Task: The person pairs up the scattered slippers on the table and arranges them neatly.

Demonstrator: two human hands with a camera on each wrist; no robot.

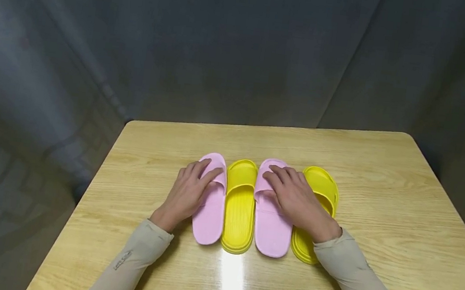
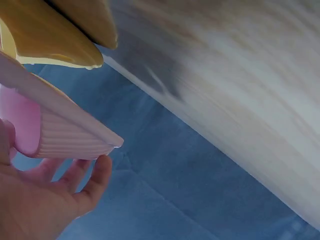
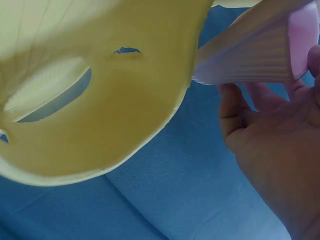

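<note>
In the head view, two pink slippers and two yellow ones stand side by side with colours alternating. My left hand [image 1: 187, 189] holds the left pink slipper [image 1: 207, 226] by its strap, the fingers bent over the strap's outer side, as the left wrist view shows too. The right pink slipper [image 1: 271, 239] is under my right hand [image 1: 295, 198], which grips its strap from the right. Between the pink ones lies a yellow slipper [image 1: 239, 213]. My right wrist passes over the other yellow slipper [image 1: 305, 245] and hides its middle.
Under the slippers is a wood-grain table [image 1: 157, 155] with rounded far corners. Dark grey curtains [image 1: 243, 59] hang behind it and on both sides. Light reflects off the table near the front.
</note>
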